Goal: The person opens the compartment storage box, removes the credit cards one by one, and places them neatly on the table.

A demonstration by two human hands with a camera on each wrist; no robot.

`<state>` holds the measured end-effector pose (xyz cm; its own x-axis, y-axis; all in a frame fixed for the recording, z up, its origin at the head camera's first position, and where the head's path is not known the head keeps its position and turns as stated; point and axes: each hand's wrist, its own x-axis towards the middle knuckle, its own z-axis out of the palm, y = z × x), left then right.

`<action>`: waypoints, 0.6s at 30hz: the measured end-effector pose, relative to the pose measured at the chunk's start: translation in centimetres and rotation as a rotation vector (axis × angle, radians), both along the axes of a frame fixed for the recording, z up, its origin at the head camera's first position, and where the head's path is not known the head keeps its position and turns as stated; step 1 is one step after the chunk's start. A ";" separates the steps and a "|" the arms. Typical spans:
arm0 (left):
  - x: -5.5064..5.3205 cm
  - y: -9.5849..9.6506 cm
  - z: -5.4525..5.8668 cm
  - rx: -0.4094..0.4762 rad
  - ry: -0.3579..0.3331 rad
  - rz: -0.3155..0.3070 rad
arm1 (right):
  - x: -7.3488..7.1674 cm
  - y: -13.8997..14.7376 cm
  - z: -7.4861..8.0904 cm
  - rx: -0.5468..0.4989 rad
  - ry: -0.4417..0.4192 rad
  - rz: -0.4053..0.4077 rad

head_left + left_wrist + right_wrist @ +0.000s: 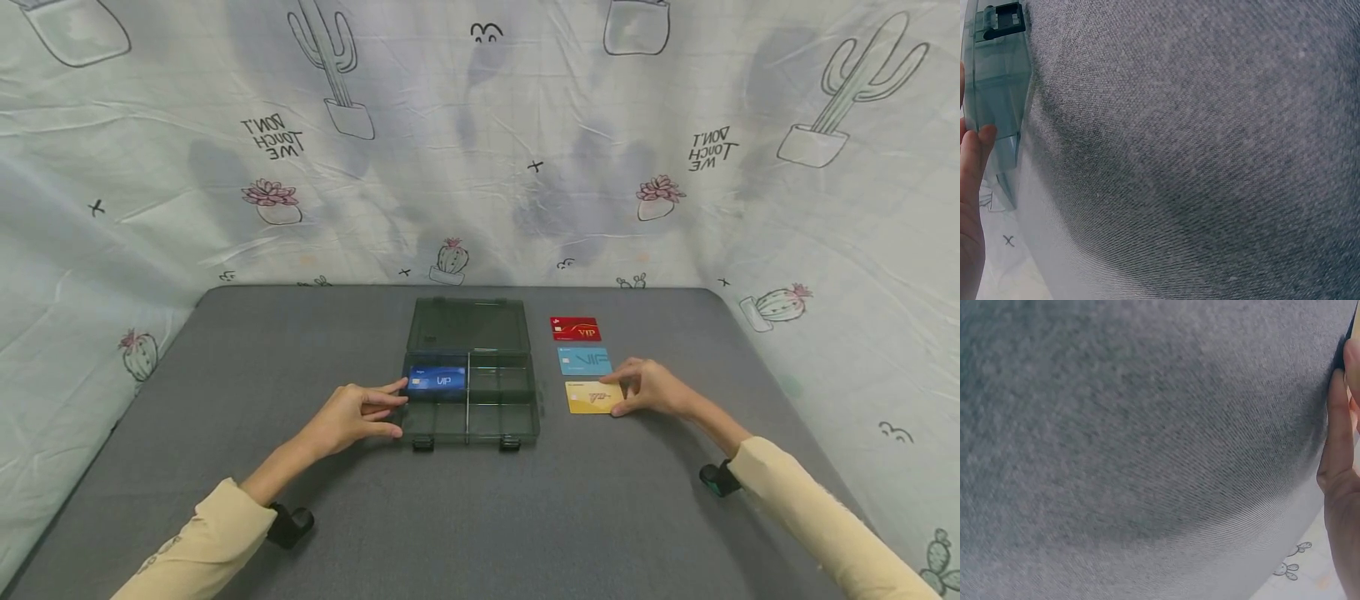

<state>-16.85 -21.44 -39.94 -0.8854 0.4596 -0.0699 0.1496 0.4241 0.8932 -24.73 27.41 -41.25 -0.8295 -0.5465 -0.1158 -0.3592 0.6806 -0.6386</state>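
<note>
A translucent dark green compartment box (pixel 501 421) lies on the table with its lid (pixel 468 325) folded back. In its upper left compartment is a dark blue VIP card (pixel 427 380). My left hand (pixel 347 419) touches the box's left side with its fingers extended; the left wrist view shows fingertips against the box wall (pixel 1000 94). To the right of the box, my right hand (pixel 651 388) pinches the right end of a yellow card (pixel 585 398), thumb at the lower corner and fingers at the upper edge. In the right wrist view the card is almost wholly cut off.
Above the yellow card lie a light blue VIP card (pixel 576 362) and a red VIP card (pixel 570 327), forming a column. Two black latches (pixel 423 445) are on the box's near edge. Grey cloth covers the table (pixel 480 525); a cactus-print curtain (pixel 480 167) hangs behind it.
</note>
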 end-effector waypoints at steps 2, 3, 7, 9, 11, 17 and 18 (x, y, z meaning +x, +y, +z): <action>0.0 0.0 0.0 0.003 -0.004 0.002 | -0.1 -0.1 0.1 0.010 0.019 0.012; 0.0 0.0 0.0 0.006 -0.008 0.003 | -0.2 -0.1 0.1 0.012 0.025 0.019; -0.1 -0.1 -0.1 0.006 -0.011 0.004 | -0.2 -0.4 0.4 0.027 0.058 0.041; -0.1 -0.1 -0.1 0.006 -0.009 0.003 | -0.2 -0.5 0.5 0.032 0.075 0.053; -0.1 -0.1 -0.1 0.003 -0.009 0.005 | -0.1 -0.5 0.5 0.035 0.088 0.058; -0.1 -0.1 -0.2 -0.007 0.014 0.001 | 0.1 -0.6 0.3 -0.002 0.053 0.051; -0.1 -0.1 -0.2 -0.009 0.016 -0.002 | 0.2 -0.5 0.3 -0.008 0.039 0.047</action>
<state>-16.90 -21.50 -40.17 -0.8856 0.4605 -0.0600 0.1646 0.4321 0.8867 -24.54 26.86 -40.93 -0.8067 -0.5857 -0.0791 -0.4154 0.6571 -0.6290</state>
